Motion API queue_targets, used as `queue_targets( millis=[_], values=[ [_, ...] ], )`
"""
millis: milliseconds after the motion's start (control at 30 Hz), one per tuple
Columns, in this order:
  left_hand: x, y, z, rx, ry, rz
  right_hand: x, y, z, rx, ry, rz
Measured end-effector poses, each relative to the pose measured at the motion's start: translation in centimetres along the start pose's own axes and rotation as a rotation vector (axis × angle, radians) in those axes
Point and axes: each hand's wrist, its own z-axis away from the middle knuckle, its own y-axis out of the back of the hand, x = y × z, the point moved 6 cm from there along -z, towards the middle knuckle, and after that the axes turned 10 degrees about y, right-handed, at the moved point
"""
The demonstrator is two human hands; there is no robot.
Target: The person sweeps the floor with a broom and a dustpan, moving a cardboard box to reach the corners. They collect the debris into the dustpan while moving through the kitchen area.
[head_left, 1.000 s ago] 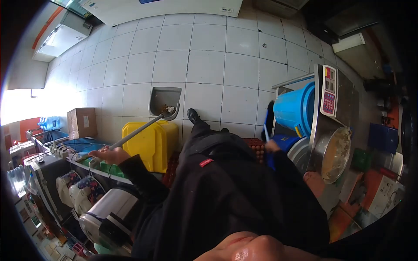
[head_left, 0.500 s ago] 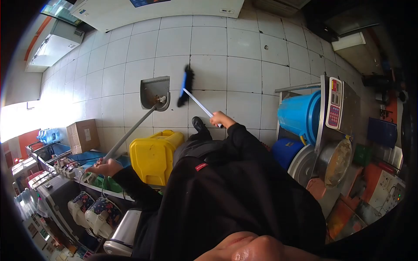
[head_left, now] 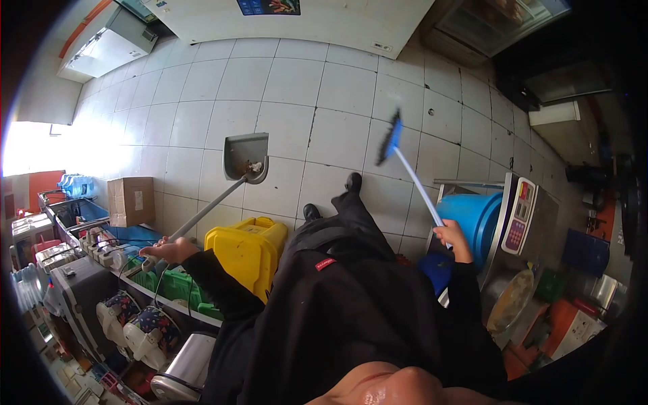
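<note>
My right hand [head_left: 453, 237] grips the white handle of a broom [head_left: 417, 181] out to my right. Its blue head with dark bristles is angled over the tiles and slightly blurred. At left, my left hand [head_left: 174, 250] is around the upper end of the grey handle of a long-handled dustpan [head_left: 233, 156], palm turned up. The pan's mouth faces away from me on the floor, and a small heap of pale and brown debris [head_left: 254, 167] lies in it near the handle. A wide gap of floor separates broom head and dustpan.
A yellow lidded bin [head_left: 237, 253] stands close to my left leg. On the right are a light-blue tub [head_left: 476, 212], a scale [head_left: 521, 214] and a large metal bowl [head_left: 511, 302]. A cardboard box [head_left: 130, 201] sits at left; a white freezer [head_left: 324, 25] lines the far side.
The broom has swung right, away from the dustpan, with my right hand moving outward. My right foot has come into view farther forward. The dustpan remains in my left hand; the view has shifted.
</note>
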Motion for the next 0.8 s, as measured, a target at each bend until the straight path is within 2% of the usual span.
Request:
queue_targets(
  millis=[33,67,133,200,267,300,400,433,500,533,600,633,667,700,733,767,800],
  values=[
    [-0.1,-0.6,0.8,0.008,-0.009,-0.015,-0.1,2.2,-0.8,0.111,-0.033,0.193],
    [-0.2,-1.3,1.6,0.012,-0.012,-0.011,0.3,3.4,-2.8,0.107,-0.029,0.195],
    [-0.2,-2.2,3.0,0.070,-0.009,-0.089,2.0,5.6,-8.6,0.184,-0.107,0.475],
    [-0.1,-3.2,4.7,0.109,-0.026,-0.099,1.8,7.1,-14.1,0.185,-0.085,0.530],
    [-0.1,-4.1,5.0,0.143,-0.046,-0.103,5.5,8.9,-21.8,0.182,-0.149,0.628],
    [-0.4,-4.2,3.8,0.152,-0.049,-0.097,13.1,10.0,-31.0,-0.045,-0.050,0.878],
    [0.4,-6.0,6.5,0.174,-0.082,-0.130,10.0,7.7,-36.4,-0.097,-0.080,0.755],
    [1.0,-6.9,8.2,0.133,-0.146,-0.113,7.1,7.4,-35.7,-0.105,-0.072,0.745],
    [1.2,-6.7,7.5,0.089,-0.198,-0.093,-3.5,-0.8,-31.9,-0.513,0.581,1.244],
    [1.2,-6.9,8.6,0.095,-0.209,-0.097,-6.9,-2.2,-28.8,-0.719,0.931,1.462],
    [0.8,-7.5,11.0,0.101,-0.244,-0.046,-13.0,-5.8,-27.5,-0.768,0.911,1.322],
    [0.1,-6.7,9.7,0.143,-0.186,-0.030,-12.5,-8.4,-31.0,-0.775,0.698,0.885],
    [0.0,-6.9,9.8,0.147,-0.188,-0.032,-14.6,-9.9,-32.5,-0.599,0.496,0.349],
    [-0.5,-6.8,10.1,0.197,-0.164,-0.028,-21.8,-10.5,-28.6,-0.673,0.547,0.203],
    [-1.1,-6.8,10.3,0.250,-0.137,-0.022,-22.6,-13.3,-31.0,-0.546,0.320,0.002],
    [-1.6,-7.3,10.5,0.280,-0.109,-0.003,-24.1,-16.5,-33.5,-0.590,0.463,0.007],
    [-2.1,-8.0,10.4,0.290,-0.107,-0.009,-25.6,-19.1,-35.2,-0.677,0.538,-0.144]
  ],
)
